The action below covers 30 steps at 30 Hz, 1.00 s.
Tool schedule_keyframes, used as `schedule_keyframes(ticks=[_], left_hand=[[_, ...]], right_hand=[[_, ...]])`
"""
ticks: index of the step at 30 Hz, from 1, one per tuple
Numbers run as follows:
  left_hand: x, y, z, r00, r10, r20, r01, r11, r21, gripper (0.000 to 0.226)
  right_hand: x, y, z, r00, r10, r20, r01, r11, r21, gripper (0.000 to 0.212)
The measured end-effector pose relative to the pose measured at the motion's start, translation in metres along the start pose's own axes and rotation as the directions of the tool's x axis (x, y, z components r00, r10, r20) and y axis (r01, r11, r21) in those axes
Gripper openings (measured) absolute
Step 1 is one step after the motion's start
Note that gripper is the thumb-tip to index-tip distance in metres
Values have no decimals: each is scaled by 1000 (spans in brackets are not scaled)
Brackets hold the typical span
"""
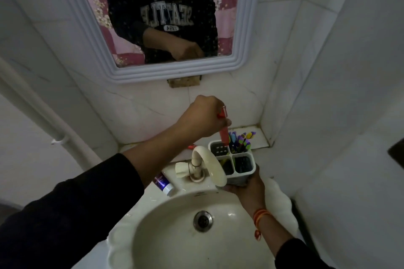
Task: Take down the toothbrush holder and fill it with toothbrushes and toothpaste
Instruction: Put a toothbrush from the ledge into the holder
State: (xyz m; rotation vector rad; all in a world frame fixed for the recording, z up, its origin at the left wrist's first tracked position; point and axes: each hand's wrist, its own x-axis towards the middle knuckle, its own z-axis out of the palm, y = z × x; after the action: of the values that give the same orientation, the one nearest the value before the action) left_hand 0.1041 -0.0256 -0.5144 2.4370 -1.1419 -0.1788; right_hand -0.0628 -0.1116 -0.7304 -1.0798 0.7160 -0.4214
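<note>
A white four-compartment toothbrush holder (240, 176) is held from below by my right hand (251, 188) over the right back of the sink. Several colourful toothbrushes (240, 141) stand in its far right compartment. My left hand (202, 117) is closed around a red toothpaste tube (224, 135), whose lower end dips into the far left compartment. A purple and white tube (164, 183) lies on the sink edge left of the tap. Another small red item (191, 147) lies on the ledge behind the tap.
A cream tap (205, 164) curves in front of the holder. The white sink (135, 229) has a metal drain (203, 221). A white-framed mirror (72, 19) hangs on the tiled wall. A white pipe (43, 116) runs at the left.
</note>
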Motion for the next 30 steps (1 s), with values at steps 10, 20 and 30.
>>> schedule_keyframes(ticks=[10, 20, 30], left_hand=[[2, 51, 37, 969, 46, 242, -58, 997, 43, 31], [-9, 35, 48, 945, 10, 328, 18, 996, -82, 15], [1, -111, 50, 877, -384, 288, 314, 913, 260, 44]], right_hand=[[6, 4, -10, 976, -205, 75, 217, 872, -438, 104], [12, -1, -5, 1000, -11, 24, 13, 997, -70, 78], [6, -14, 3, 985, 165, 46, -171, 939, 299, 9]])
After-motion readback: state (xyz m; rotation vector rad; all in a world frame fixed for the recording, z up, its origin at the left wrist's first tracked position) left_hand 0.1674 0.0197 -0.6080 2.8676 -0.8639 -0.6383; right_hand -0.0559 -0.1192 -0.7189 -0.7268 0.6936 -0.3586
